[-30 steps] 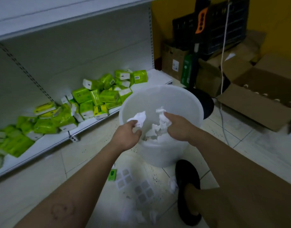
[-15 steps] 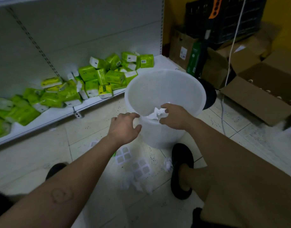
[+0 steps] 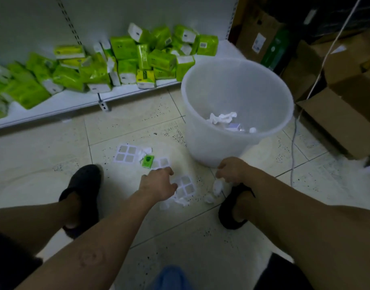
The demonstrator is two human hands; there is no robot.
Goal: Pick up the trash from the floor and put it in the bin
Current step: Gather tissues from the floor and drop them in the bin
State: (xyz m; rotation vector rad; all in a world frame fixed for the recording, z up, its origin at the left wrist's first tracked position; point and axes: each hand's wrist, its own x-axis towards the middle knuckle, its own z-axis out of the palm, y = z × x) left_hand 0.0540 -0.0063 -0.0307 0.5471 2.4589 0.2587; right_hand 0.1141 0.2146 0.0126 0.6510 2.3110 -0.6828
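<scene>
Head | left grip (image 3: 159, 185) loose — over grid sheet (image 3: 185, 186) | right grip (image 3: 232, 169) pinching tissue (image 3: 218, 186) — near bin (image 3: 200, 143)

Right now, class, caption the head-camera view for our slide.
Left hand over a white grid sheet, right hand at a crumpled tissue, beside the white bin.

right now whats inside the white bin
The bin holds crumpled white tissue, a small pale packet and a small white ball. Its near wall hides part of the bottom; anything under the tissue is covered.
</scene>
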